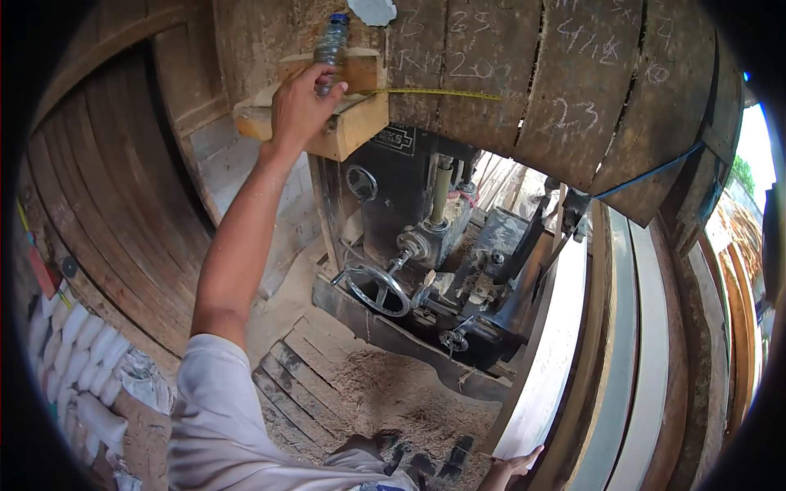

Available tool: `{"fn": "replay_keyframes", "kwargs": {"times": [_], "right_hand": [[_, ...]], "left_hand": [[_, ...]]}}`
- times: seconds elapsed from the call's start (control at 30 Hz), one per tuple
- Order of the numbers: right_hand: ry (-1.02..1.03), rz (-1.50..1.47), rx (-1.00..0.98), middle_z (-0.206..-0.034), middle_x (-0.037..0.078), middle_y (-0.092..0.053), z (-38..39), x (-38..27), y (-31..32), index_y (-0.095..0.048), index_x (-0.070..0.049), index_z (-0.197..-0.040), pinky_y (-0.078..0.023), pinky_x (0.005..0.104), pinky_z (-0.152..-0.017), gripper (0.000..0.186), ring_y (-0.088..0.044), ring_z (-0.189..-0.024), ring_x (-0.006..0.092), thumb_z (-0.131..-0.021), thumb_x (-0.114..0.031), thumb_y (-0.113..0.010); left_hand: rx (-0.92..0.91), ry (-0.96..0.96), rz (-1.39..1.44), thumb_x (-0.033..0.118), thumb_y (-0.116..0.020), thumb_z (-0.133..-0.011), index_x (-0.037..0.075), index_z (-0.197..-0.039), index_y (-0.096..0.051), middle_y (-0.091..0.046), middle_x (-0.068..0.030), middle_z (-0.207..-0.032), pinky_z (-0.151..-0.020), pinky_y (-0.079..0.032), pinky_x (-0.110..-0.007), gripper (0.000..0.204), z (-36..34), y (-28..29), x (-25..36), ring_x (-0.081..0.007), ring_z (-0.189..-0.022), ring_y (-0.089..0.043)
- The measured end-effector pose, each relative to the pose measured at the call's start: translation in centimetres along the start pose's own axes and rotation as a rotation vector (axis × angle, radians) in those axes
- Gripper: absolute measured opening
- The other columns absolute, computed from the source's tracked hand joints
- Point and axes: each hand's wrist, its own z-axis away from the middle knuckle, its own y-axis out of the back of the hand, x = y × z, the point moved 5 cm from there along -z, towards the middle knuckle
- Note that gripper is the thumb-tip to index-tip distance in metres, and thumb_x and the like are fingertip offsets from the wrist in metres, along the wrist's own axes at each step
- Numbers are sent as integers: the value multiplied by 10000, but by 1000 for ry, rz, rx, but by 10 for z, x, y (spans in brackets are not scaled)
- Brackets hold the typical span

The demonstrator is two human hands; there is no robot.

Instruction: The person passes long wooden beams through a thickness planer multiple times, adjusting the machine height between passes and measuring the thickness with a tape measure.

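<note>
Plastic bottle (331,45) is up at the wooden shelf (359,127), grasped by the left hand (304,105), not yet released! Below-right of the shelf, the right hand (517,465) touches a pale plank (544,352), grip unclear.

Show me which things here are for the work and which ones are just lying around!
Likely part of the work:
the clear bottle held in the left hand
the pale board, with the right hand at its near end
probably the machine beside the board

Seemingly just lying about:
wood shavings
pale sacks
</note>
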Motion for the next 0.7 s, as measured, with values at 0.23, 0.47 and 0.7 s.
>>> {"fn": "replay_keyframes", "kwargs": {"times": [0.23,0.47,0.7], "right_hand": [[-399,429,-76,-1444,139,-393,95,28,136,-320,-180,-1472,-451,559,-838,1017,-441,-1212,426,-721,-842,-495],[-223,498,128,-1225,134,-566,104,-12,150,-499,-5,-1307,-484,405,-808,686,-563,-1044,276,-868,-514,-637],[739,465,136,-1087,183,-630,93,-108,161,-553,53,-1193,-541,380,-741,481,-631,-893,276,-872,-281,-684]], "left_hand": [[-385,-461,-244,263,-684,-847,75,-1059,-690,-680,-122,-934,-799,-482,-403,283,-36,-65,4,-291,-907,-634],[-542,-570,149,315,-674,-886,32,-953,-715,-677,-52,-760,-629,-479,-305,294,-49,-12,191,-134,-669,-603],[-624,-596,674,243,-726,-874,31,-808,-731,-654,-15,-657,-538,-451,-260,223,-43,39,364,-72,-552,-554]]}}
